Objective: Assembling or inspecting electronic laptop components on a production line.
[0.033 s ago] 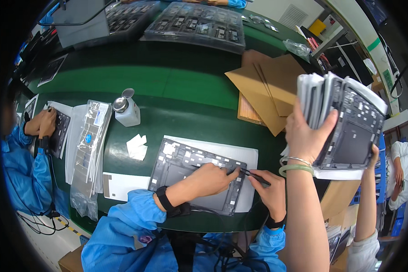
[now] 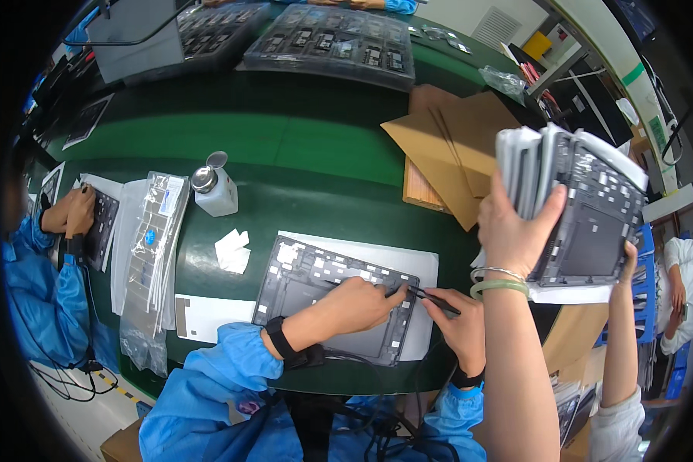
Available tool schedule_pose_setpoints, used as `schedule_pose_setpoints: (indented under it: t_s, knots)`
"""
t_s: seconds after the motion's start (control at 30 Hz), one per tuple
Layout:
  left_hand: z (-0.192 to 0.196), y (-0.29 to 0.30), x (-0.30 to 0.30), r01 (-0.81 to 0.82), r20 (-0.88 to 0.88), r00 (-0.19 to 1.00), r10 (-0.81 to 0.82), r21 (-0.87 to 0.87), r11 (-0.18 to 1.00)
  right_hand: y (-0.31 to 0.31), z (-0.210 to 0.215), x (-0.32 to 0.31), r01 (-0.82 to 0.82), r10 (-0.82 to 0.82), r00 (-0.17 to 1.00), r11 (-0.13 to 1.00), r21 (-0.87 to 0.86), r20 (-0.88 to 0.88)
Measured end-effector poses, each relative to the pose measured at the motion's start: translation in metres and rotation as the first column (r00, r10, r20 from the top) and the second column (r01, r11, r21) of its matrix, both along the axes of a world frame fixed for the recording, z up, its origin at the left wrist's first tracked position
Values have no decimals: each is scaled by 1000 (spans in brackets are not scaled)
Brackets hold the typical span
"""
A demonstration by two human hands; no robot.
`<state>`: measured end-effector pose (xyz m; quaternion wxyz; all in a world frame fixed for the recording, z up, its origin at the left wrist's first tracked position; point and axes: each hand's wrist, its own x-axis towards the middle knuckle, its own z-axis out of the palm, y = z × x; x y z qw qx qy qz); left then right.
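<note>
A dark tablet back housing (image 2: 300, 296) with many small white pads lies tilted on a white sheet (image 2: 420, 335). My left hand (image 2: 354, 310) rests over its upper right part, index finger pointing to the right edge and pressing there. The other fingers are curled, and a thin dark tip shows at the hand's upper left; what it belongs to is hidden. Black tweezers (image 2: 440, 302) are pinched in my right hand (image 2: 463, 331), just off the housing's right edge. Their points meet the edge beside my left fingertip.
At right, another person's hands (image 2: 516, 235) hold a stack of similar housings (image 2: 585, 215). Brown envelopes (image 2: 458, 146) lie beyond. Leftward are a pump bottle (image 2: 219, 189), white paper scraps (image 2: 232, 250), a white card (image 2: 208, 316) and bagged parts (image 2: 152, 246). A co-worker (image 2: 38, 285) works far left.
The other person's hands and the stack of housings have shifted slightly left. My own hands, the tweezers and the housing show no visible movement.
</note>
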<state>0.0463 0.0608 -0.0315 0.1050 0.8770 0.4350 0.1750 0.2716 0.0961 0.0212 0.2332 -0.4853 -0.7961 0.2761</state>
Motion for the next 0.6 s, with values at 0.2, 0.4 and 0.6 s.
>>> schedule_pose_setpoints:
  t_s: [0.2,0.4,0.6]
  knots:
    - [-1,5,3,18,59,998,-16,-23,1000,-11,-83,67,90,-135,989,883,461,66]
    - [-9,4,6,6,-23,1000,-6,-7,1000,-117,-15,13,201,-163,978,911,360,-133]
    - [0,-3,0,17,-49,999,-15,26,1000,-140,-9,-11,272,-177,915,934,232,-361]
